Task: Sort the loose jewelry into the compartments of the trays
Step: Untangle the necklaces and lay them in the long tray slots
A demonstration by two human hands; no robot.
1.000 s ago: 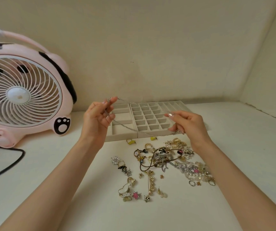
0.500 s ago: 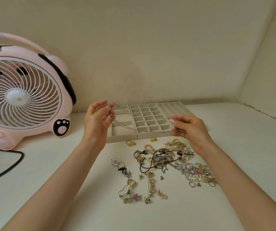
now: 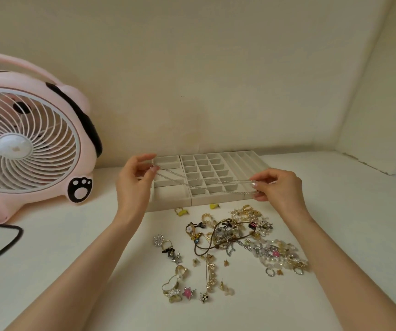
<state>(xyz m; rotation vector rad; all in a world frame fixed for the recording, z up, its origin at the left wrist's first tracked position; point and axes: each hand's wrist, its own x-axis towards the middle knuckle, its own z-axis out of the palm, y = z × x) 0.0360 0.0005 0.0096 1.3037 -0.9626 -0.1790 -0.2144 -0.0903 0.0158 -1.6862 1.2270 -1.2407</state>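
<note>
both hands, left and right, pinch a silver chain stretched above the trays, likely straightening it to fit a long compartment.

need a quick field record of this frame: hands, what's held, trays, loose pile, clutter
left hand: pinches one end of the silver chain
right hand: pinches the other end
silver chain: strung between both hands, sagging over the trays, not in a compartment
trays: two, side by side; no jewelry visible in them
loose jewelry: tangled pile on the table in front of the trays, smaller pieces scattered to its left
other: pink fan at left, black cable below it
</note>
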